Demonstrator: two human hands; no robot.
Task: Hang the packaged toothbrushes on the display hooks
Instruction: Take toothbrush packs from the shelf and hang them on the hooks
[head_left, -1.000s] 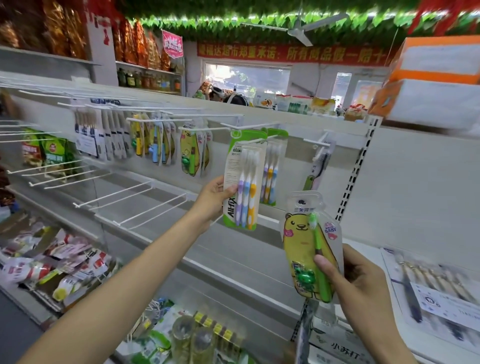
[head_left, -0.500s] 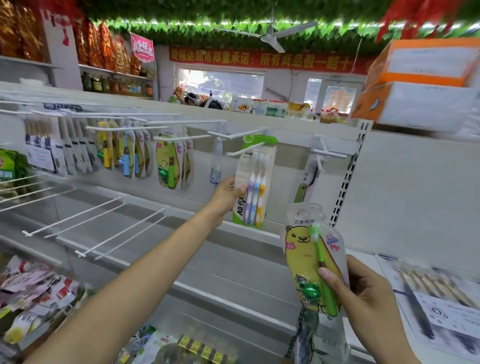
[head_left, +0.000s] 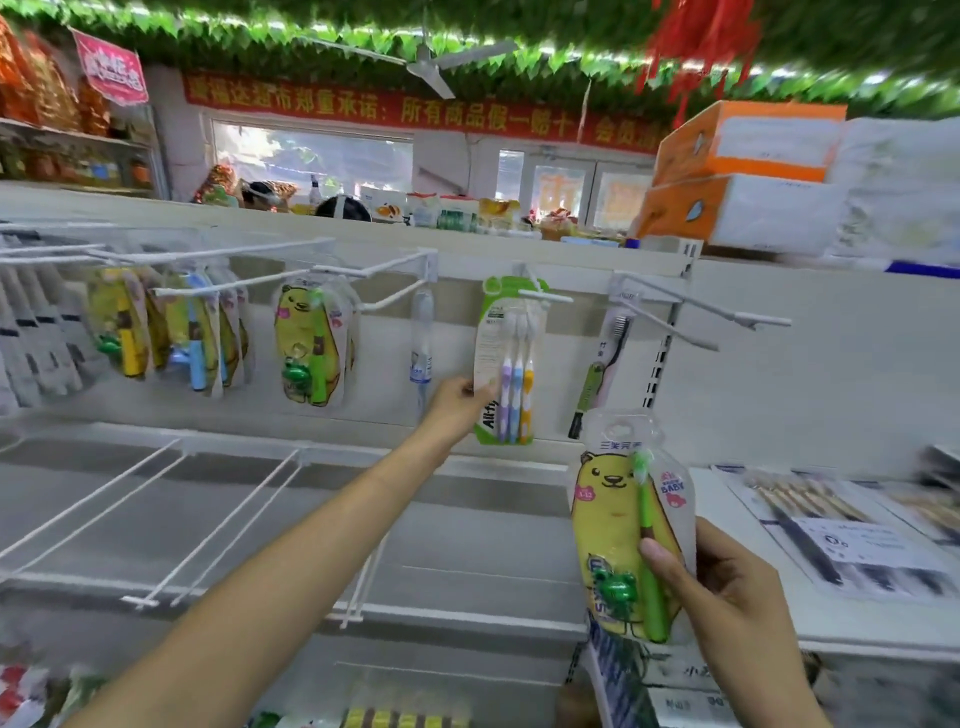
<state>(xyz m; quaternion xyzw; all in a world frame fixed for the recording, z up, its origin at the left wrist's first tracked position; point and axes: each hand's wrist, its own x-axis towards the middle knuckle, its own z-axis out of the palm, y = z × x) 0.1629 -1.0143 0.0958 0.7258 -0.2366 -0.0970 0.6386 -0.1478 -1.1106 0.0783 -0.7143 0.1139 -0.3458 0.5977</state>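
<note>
A green-topped three-brush pack hangs far back on a white display hook. My left hand pinches its lower left edge. My right hand grips a yellow bear toothbrush pack with a green brush, upright, low and to the right of the hooks. Another yellow bear pack hangs on a hook to the left. A dark single toothbrush hangs to the right of the three-brush pack, and a clear single pack hangs to its left.
Bare white hooks stick out at the upper right, and several bare hooks on a lower rail at left. More packs crowd the upper left hooks. A shelf with flat brush packs lies at right. Orange-and-white boxes sit on top.
My left hand has pushed the three-brush pack further back along its hook toward the wall. The view has shifted left and closer. My right hand keeps holding the bear pack.
</note>
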